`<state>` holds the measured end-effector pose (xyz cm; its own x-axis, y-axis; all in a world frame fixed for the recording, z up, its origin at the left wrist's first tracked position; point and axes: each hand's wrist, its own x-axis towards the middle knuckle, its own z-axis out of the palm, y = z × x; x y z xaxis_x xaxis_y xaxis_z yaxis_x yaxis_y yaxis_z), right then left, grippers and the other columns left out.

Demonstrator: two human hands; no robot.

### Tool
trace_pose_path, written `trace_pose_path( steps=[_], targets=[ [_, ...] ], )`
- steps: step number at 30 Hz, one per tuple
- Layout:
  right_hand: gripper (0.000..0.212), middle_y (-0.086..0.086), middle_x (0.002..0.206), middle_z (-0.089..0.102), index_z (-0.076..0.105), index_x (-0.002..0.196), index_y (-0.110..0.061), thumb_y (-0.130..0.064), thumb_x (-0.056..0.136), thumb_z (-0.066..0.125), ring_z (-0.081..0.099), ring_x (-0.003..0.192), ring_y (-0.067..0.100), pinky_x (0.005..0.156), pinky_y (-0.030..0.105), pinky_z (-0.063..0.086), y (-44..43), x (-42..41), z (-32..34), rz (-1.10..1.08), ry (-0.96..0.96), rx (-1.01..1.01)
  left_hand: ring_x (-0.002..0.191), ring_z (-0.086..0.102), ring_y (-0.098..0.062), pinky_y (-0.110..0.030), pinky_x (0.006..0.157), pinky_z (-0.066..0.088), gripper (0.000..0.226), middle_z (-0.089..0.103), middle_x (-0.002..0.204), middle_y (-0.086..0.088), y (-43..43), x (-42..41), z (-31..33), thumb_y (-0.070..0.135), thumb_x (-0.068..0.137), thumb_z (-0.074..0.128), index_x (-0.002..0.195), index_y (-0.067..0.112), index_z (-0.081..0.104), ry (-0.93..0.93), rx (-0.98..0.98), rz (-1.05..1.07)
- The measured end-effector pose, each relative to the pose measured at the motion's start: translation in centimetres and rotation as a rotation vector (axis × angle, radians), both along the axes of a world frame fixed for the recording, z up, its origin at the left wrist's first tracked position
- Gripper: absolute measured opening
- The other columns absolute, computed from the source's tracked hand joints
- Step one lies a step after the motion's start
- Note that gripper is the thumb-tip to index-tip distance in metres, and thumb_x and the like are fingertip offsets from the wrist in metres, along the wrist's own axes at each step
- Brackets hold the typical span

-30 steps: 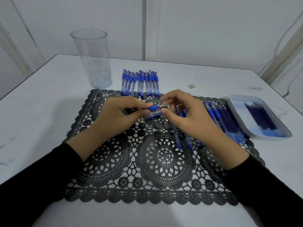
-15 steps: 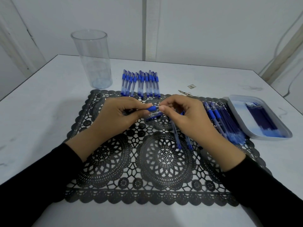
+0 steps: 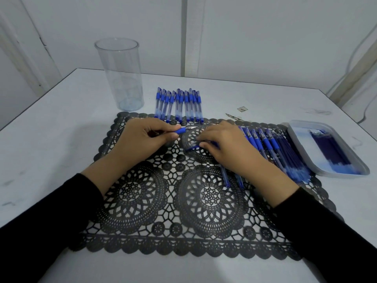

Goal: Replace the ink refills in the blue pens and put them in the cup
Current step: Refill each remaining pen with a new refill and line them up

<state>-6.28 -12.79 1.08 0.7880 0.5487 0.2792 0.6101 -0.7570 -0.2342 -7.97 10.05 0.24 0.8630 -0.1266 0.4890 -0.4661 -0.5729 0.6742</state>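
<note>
My left hand [image 3: 140,137] grips a blue pen [image 3: 183,130] by its rubber grip, metal tip pointing right. My right hand [image 3: 224,148] rests low on the black lace mat [image 3: 163,201], fingertips closed on a pen cap [image 3: 192,144] that lies on the mat. A row of capped blue pens [image 3: 178,105] lies beyond the mat's far edge. Several more pens and loose refills [image 3: 273,148] are heaped on the mat's right side. The tall clear cup [image 3: 120,74] stands far left with nothing in it.
A grey tray [image 3: 302,144] holding dark blue refills [image 3: 330,150] sits at the right table edge. Two pen parts [image 3: 230,180] lie under my right wrist. A small scrap [image 3: 241,108] and a thin metal piece [image 3: 231,116] lie past the mat. The wall is close behind the table.
My right hand has dropped away from the pen tip down to the mat and onto the cap. My left hand still holds the pen and has shifted slightly.
</note>
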Motion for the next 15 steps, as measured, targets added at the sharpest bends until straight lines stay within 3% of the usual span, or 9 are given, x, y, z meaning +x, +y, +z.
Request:
trace_pose_path(
  steps=[3,5,7,11,15],
  targets=[
    [0.013,-0.019,0.086,0.06,0.07,0.101,-0.021,-0.028,0.094,0.062,0.045,0.086,0.009,0.081,0.026,0.041,-0.3,-0.3,0.5,-0.002,0.028,0.067,0.089,0.068,0.006,-0.009,0.082,0.049,0.028,0.073,0.095,0.013,0.0,0.0,0.0,0.013,0.081,0.079,0.108,0.016,0.076,0.011,-0.008,0.0],
    [0.01,-0.025,0.081,0.053,0.068,0.101,-0.023,-0.027,0.094,0.062,0.049,0.082,0.007,0.074,0.016,0.038,-0.7,-0.6,1.1,-0.023,0.09,0.162,0.089,0.068,0.005,-0.009,0.082,0.049,0.028,0.073,0.095,0.012,0.1,0.1,0.0,0.013,0.081,0.079,0.109,0.016,0.075,0.019,-0.018,-0.001],
    [0.008,-0.021,0.083,0.059,0.067,0.1,-0.022,-0.023,0.093,0.063,0.057,0.079,0.005,0.07,0.013,0.042,-1.1,-0.9,1.6,-0.037,0.128,0.296,0.09,0.069,0.004,-0.01,0.083,0.05,0.028,0.074,0.096,0.011,0.1,0.1,0.0,0.013,0.081,0.079,0.109,0.016,0.076,0.031,-0.033,-0.005],
    [0.01,-0.014,0.078,0.058,0.071,0.101,-0.017,-0.019,0.092,0.067,0.052,0.067,-0.005,0.063,0.004,0.036,-1.7,-1.4,2.2,-0.083,0.154,0.527,0.09,0.069,0.003,-0.01,0.082,0.05,0.028,0.075,0.098,0.008,0.0,-0.1,0.0,0.013,0.081,0.079,0.108,0.015,0.076,0.041,-0.042,-0.022],
    [0.011,-0.014,0.077,0.057,0.071,0.102,-0.018,-0.018,0.091,0.068,0.051,0.066,-0.007,0.063,0.003,0.037,-1.7,-1.5,2.4,-0.097,0.167,0.578,0.091,0.069,0.003,-0.011,0.083,0.051,0.028,0.075,0.099,0.009,-0.3,-0.4,0.1,0.015,0.08,0.079,0.108,0.016,0.076,0.05,-0.052,-0.05]
  ],
)
